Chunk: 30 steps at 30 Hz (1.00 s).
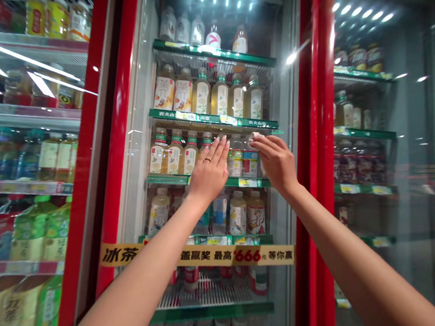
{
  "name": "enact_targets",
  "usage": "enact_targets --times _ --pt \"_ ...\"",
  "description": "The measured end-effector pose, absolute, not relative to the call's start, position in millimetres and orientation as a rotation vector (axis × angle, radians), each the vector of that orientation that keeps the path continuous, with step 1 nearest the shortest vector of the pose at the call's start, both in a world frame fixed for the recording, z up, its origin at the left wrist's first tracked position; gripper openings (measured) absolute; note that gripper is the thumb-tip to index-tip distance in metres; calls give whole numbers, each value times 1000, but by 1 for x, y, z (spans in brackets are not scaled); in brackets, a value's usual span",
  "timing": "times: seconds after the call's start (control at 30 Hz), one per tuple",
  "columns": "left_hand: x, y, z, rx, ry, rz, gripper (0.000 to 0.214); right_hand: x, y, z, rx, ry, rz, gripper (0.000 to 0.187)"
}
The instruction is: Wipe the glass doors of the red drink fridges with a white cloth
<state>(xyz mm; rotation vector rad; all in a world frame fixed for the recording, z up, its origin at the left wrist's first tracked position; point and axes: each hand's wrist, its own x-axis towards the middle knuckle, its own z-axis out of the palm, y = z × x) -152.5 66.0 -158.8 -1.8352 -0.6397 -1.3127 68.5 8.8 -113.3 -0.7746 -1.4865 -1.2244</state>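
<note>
My left hand [210, 170] is stretched out toward the glass door [137, 129] of a drinks fridge, its fingers straight and a ring on one of them. Whether anything lies under that palm is hidden. To its right, my right hand [280, 164] is bent at the wrist with its fingers closed on a crumpled white cloth or tissue [256, 135] against the same glass. Behind the glass, tea bottles [174, 153] and other drinks stand on green-edged shelves [173, 179].
Red door frames [120, 128] run up both sides of this door. A yellow printed strip [216, 255] crosses the glass below my hands. Another fridge with bottles [39, 222] is at the left, and a glass door [419, 144] with more shelves is at the right.
</note>
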Motion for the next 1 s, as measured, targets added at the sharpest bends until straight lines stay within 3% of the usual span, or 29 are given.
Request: enact_targets --times 0.2,0.47,0.73,1.0 --pt "-154 63 -158 -1839 -670 -1272 69 45 17 -95 -785 -1376 -1139 40" --pt "-154 61 -158 -1874 -686 -1254 72 59 6 -119 -792 -1514 -1218 38" --pt "-153 64 -160 -1875 -639 -1294 79 39 12 -94 -809 -1444 -1221 40" --pt "-153 61 -159 -1898 -657 -1284 74 52 7 -116 -822 -1555 -1233 40"
